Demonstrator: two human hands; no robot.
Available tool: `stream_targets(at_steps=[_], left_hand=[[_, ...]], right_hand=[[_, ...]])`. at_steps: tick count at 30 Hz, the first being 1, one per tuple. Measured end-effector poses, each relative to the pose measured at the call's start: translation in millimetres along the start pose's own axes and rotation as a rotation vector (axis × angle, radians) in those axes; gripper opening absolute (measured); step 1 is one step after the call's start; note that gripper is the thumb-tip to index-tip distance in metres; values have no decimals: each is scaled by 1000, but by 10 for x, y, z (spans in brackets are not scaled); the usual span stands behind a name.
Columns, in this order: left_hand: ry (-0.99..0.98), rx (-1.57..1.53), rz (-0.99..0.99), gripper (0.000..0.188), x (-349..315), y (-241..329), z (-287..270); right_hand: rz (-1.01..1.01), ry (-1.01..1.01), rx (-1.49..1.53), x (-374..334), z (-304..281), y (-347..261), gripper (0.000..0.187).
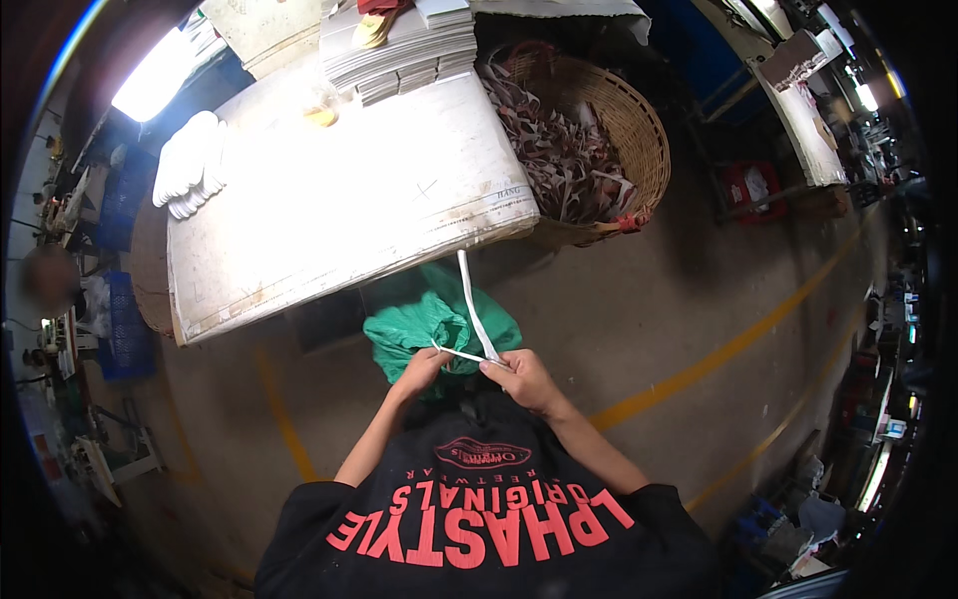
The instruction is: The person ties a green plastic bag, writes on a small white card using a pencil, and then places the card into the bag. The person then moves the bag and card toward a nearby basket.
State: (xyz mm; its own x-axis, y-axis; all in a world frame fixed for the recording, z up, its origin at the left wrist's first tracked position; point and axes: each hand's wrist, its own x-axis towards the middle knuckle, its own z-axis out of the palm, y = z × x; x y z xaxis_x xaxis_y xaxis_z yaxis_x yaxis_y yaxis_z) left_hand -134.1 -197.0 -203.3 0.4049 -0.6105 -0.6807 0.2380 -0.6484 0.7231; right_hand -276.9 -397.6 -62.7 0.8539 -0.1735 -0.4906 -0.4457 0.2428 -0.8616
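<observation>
A white strip [473,304] hangs from the near edge of the table down to my right hand [526,381], whose thumb and fingers are closed on it. A thin white length stretches between both hands, and my left hand [423,371] pinches its other end. Just beyond my hands is a green plastic bag [404,327], crumpled at its gathered top. The left hand is right against the bag's near side; whether the thin length goes around the bag cannot be made out.
The white-topped table [349,190] carries a stack of grey-white sheets [399,50] and white shoe-sole-shaped pieces [190,165]. To its right stands a wicker basket [639,140] of dark and pale scraps [559,150]. Blue crates [125,324] are at the left, a red crate [753,188] at the right.
</observation>
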Motion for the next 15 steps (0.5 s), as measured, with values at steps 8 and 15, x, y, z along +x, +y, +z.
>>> stream_targets(at_steps=[8, 15], left_hand=[[-98, -724, 58, 50, 93, -291, 664], [293, 16, 129, 53, 669, 238, 1141]], right_hand=[[-199, -7, -342, -210, -24, -273, 44], [-203, 22, -359, -241, -388, -264, 44]])
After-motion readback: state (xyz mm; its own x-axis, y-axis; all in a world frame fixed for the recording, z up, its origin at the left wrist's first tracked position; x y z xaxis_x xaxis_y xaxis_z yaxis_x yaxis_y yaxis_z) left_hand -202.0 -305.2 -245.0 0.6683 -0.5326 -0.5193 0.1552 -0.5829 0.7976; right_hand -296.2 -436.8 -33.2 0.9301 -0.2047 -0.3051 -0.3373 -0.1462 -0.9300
